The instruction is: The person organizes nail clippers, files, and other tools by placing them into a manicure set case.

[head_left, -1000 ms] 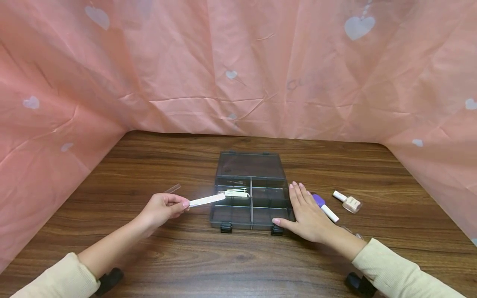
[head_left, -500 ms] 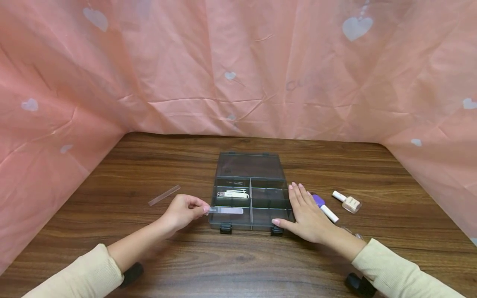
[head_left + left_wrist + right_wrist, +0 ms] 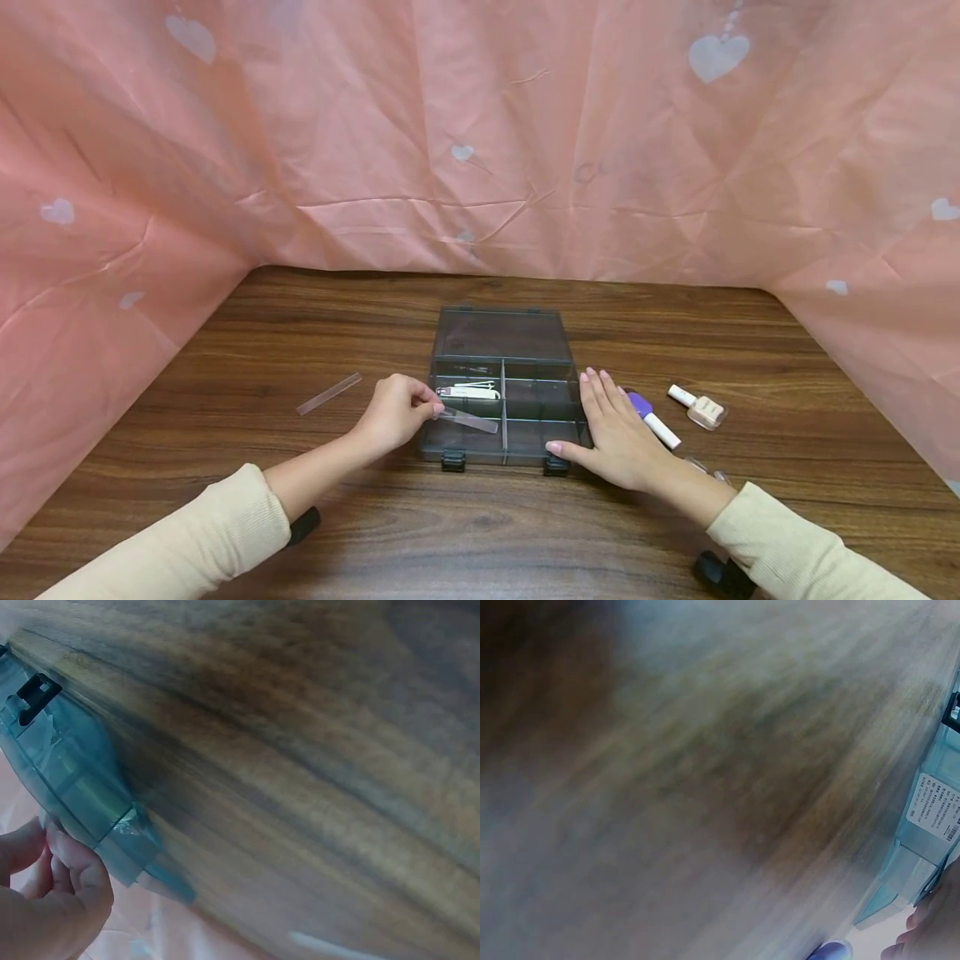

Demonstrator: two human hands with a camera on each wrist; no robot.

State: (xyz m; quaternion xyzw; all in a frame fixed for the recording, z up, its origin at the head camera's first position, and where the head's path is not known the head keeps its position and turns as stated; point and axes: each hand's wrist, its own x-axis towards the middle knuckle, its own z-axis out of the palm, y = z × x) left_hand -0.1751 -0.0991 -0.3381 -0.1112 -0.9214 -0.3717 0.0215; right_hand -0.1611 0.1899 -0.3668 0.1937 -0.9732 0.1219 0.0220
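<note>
My left hand (image 3: 397,410) pinches one end of a thin translucent nail file (image 3: 472,421) between thumb and fingers. The file slants over the front left compartment of a grey see-through organizer box (image 3: 540,433), its free end low near the middle divider. A white nail clipper (image 3: 468,392) lies in the compartment behind it. My right hand (image 3: 618,433) rests with straight fingers along the box's right side, thumb at the front corner. In the left wrist view, the fingertips (image 3: 64,844) are right at the box's edge; the file is mostly hidden there.
On the table left of the box lies a clear flat strip (image 3: 328,393). To the right are a purple bottle with a white cap (image 3: 662,429), a beige nail polish bottle (image 3: 707,412) and small clear pieces (image 3: 722,476). The box lid (image 3: 502,333) lies back, open.
My left hand has moved right with the nail file, from left of the box to over its front left compartment, and the file's free end has dipped. My right hand stays in place.
</note>
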